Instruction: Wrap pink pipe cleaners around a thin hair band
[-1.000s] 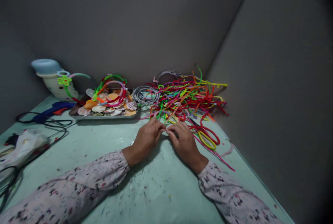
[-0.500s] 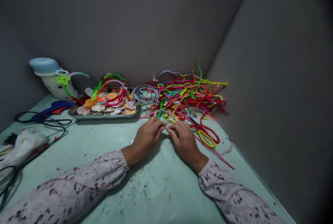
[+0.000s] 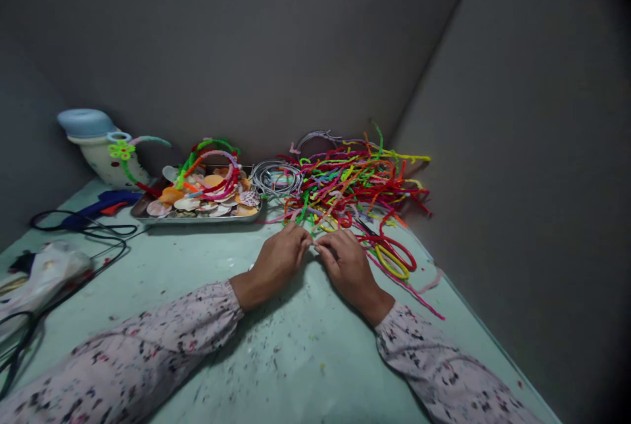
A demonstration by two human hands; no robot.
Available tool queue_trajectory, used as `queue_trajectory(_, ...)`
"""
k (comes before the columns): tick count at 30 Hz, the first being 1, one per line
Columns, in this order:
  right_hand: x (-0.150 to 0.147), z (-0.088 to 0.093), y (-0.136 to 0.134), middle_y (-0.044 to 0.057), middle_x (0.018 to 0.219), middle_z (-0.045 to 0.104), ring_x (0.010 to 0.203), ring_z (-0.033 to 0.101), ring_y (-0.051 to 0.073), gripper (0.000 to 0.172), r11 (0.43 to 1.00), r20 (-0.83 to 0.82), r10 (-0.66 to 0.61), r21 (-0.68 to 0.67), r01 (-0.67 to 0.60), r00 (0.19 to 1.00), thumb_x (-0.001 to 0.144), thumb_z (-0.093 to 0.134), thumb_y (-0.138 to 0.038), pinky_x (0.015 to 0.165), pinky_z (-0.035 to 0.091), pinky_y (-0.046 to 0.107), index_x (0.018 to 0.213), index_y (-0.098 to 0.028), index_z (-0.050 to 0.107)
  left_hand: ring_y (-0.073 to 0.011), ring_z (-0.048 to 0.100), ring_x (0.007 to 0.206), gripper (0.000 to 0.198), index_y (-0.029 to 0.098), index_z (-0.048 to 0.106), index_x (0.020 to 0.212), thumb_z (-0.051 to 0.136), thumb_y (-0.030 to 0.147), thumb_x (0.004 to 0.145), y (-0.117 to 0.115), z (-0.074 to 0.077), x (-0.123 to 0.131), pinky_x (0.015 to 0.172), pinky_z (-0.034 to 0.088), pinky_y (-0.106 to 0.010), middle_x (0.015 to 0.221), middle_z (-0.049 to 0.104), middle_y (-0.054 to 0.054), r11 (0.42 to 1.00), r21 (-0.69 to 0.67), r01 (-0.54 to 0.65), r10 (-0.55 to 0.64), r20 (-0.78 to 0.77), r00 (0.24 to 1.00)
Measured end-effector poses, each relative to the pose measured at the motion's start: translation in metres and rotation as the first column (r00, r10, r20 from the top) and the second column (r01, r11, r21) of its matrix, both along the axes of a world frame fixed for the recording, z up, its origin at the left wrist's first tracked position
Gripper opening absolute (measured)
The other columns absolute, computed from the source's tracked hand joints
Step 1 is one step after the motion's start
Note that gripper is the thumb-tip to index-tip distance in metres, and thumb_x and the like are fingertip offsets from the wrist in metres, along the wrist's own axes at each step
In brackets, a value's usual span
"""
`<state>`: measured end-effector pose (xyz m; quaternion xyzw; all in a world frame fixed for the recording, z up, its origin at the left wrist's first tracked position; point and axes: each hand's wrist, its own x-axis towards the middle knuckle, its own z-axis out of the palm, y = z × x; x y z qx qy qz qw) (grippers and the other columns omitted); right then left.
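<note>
My left hand (image 3: 280,256) and my right hand (image 3: 349,267) meet fingertip to fingertip above the table, each in a pinch. Whatever lies between the fingertips is too small and too hidden to name. Just beyond the hands lies a heap of colourful pipe cleaners (image 3: 355,174), with a few strands reaching close to my fingers. To the right of my right hand are scissors with red and yellow handles (image 3: 392,261). A pink pipe cleaner (image 3: 424,306) trails past them toward the right edge.
A metal tray (image 3: 197,221) of seashells (image 3: 214,181) carries pipe-cleaner rings (image 3: 231,171). Beside it is a coil of grey wire (image 3: 276,179). At the left are a blue-lidded bottle (image 3: 93,141), a blue glue gun (image 3: 98,208), its black cord (image 3: 93,273) and a plastic bag (image 3: 56,273). Walls border the table.
My left hand has shifted very slightly left, and the fingertips have adjusted a little. Both hands keep their pinch; objects on the table rest as before.
</note>
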<state>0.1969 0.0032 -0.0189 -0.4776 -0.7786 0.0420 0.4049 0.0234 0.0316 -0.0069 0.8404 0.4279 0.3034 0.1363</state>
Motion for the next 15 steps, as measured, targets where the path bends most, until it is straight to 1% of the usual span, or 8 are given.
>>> queue_trajectory(4, 0.0008, -0.0006, 0.0014, 0.005, 0.089, 0.065, 0.088, 0.056, 0.021, 0.010, 1.000, -0.007, -0.009, -0.006, 0.009, 1.000, 0.090, 0.054, -0.019, 0.079, 0.044, 0.036, 0.090, -0.022, 0.063, -0.0159, 0.056, 0.077, 0.018, 0.019, 0.060, 0.091, 0.043, 0.024, 0.093, -0.0002, -0.0001, -0.0003, 0.069, 0.044, -0.027, 0.087, 0.057, -0.004, 1.000, -0.017, 0.026, -0.025, 0.025, 0.999)
queue_trajectory(7, 0.0007, -0.0004, 0.0020, 0.004, 0.088, 0.065, 0.088, 0.056, 0.021, 0.010, 1.000, -0.008, -0.004, -0.001, 0.004, 1.000, 0.091, 0.054, -0.019, 0.079, 0.044, 0.035, 0.090, -0.022, 0.063, -0.0166, 0.056, 0.078, 0.020, 0.018, 0.060, 0.090, 0.041, 0.025, 0.094, -0.0004, 0.0001, -0.0003, 0.071, 0.044, -0.028, 0.088, 0.057, -0.004, 0.999, -0.018, 0.032, -0.032, 0.003, 0.999)
queue_trajectory(15, -0.0004, -0.0017, 0.0017, 0.005, 0.089, 0.065, 0.088, 0.055, 0.022, 0.009, 1.000, 0.004, 0.009, -0.002, -0.009, 1.000, 0.091, 0.054, -0.020, 0.081, 0.044, 0.037, 0.091, -0.022, 0.062, -0.0172, 0.054, 0.077, 0.020, 0.018, 0.056, 0.086, 0.039, 0.024, 0.094, 0.0004, 0.0000, -0.0010, 0.070, 0.043, -0.029, 0.083, 0.055, -0.003, 1.000, 0.007, 0.020, -0.020, -0.063, 0.998)
